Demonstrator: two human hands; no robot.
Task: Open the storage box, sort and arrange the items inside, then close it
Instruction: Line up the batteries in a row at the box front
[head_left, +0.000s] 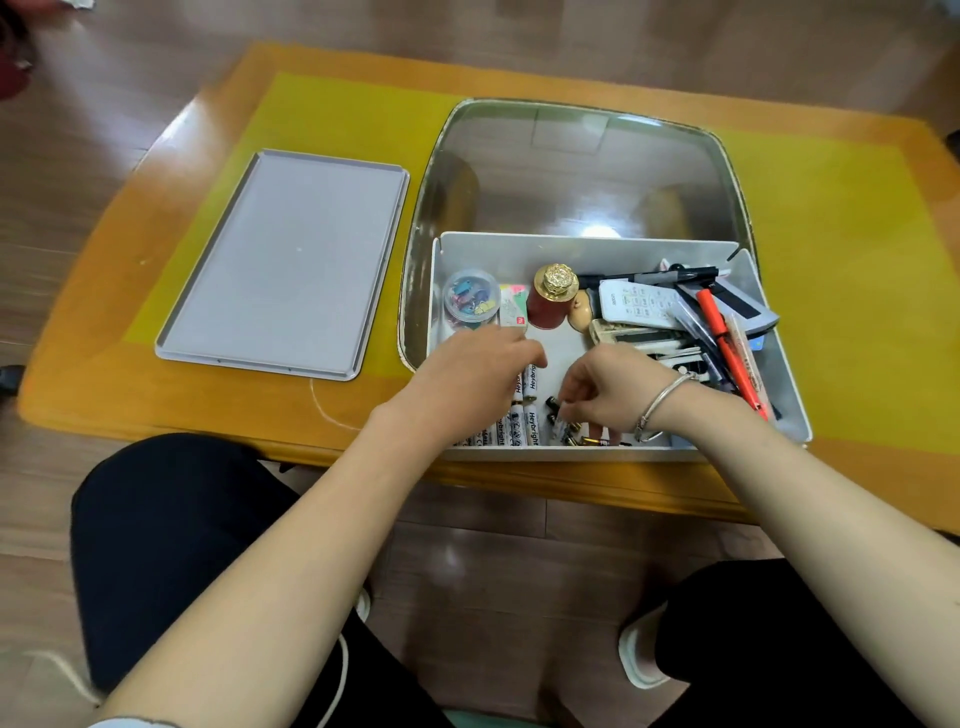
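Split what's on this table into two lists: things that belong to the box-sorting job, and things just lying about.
Job:
storage box
lid
batteries
clip jar
red bottle
remote
pens
left hand
right hand

Lying about:
yellow mat
glass cover

**A low wooden table on a glossy plank floor**

A low orange-brown wooden table (171, 395) with rounded edges stands on a brown wood-plank floor (130, 67). A yellow rectangular mat (332, 114) covers most of the tabletop, leaving an orange border around it. The polished floor catches soft overhead light, with pale glare patches showing on the planks beside the table's left end.
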